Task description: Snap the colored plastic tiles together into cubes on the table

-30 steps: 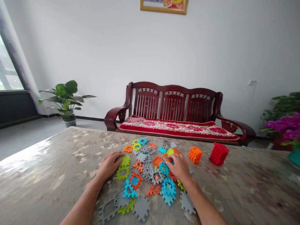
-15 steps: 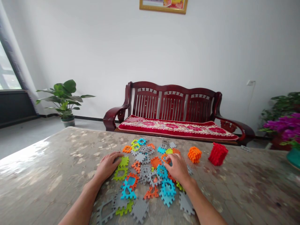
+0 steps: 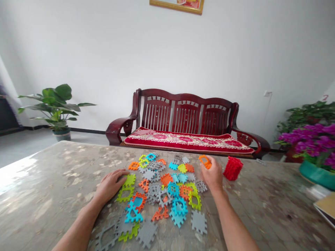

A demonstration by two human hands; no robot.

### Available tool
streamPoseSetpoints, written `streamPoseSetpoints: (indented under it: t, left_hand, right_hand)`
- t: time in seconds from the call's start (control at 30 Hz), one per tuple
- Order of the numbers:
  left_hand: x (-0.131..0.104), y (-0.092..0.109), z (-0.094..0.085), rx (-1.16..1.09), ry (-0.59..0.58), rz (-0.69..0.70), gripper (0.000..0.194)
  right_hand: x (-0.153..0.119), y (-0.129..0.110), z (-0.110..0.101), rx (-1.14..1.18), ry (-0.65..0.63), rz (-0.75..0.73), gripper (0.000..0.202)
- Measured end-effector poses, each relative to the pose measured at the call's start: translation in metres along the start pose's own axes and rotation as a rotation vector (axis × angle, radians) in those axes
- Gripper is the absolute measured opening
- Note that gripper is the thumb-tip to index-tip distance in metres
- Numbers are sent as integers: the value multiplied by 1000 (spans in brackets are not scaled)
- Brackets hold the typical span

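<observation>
While the left hand (image 3: pixel 111 184) lies flat on the surface (image 3: pixel 47 195), palm down with its fingers loosely spread, the fingertips rest on a lime-green piece (image 3: pixel 127 184) at the left edge of the pile of toothed tiles (image 3: pixel 162 190). That pile — grey, blue, orange and green flat pieces — spreads across the middle of the surface. The right hand (image 3: pixel 213 174) is raised just past the pile's right edge, its fingers (image 3: pixel 206 163) pinching a small orange frame piece (image 3: pixel 204 160) clear of the surface. Just right of that hand stands a red assembled block (image 3: pixel 232 168), near it but apart. Beyond the pile's far side, off the surface, a dark wooden bench (image 3: pixel 185 115) carries a red cushion (image 3: pixel 187 140) — a purple-flowered plant (image 3: pixel 312 137) sits far right of the pile.
</observation>
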State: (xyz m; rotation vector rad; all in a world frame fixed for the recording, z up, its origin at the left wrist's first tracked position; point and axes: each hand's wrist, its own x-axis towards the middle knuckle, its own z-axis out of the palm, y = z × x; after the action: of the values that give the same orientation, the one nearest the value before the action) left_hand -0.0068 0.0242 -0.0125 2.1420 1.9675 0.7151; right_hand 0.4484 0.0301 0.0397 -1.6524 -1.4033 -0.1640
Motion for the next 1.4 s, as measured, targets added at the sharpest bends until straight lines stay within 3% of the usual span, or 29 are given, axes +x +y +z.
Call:
streamPoseSetpoints:
  t: [0.17,0.4,0.8,1.27,1.4]
  left_hand:
    - [0,-1,1,0,-5,12,44]
    - [2,-4,2,4,-10,21,45]
    - [2,-4,1,27,-22,23,48]
    - [-1,1,-1,-9,-12,-6,44]
    - [-3,4,-1,-30,-5,-2,42]
  right_hand:
    - [7,20,-12,-142,-6,110,51]
    - [4,35,-5,-145,-47,169,60]
    - [5,33,-3,-172,-177,345,90]
    - [0,37,-1,-195,-111,277,84]
    - [-3,38,2,-199,74,150,75]
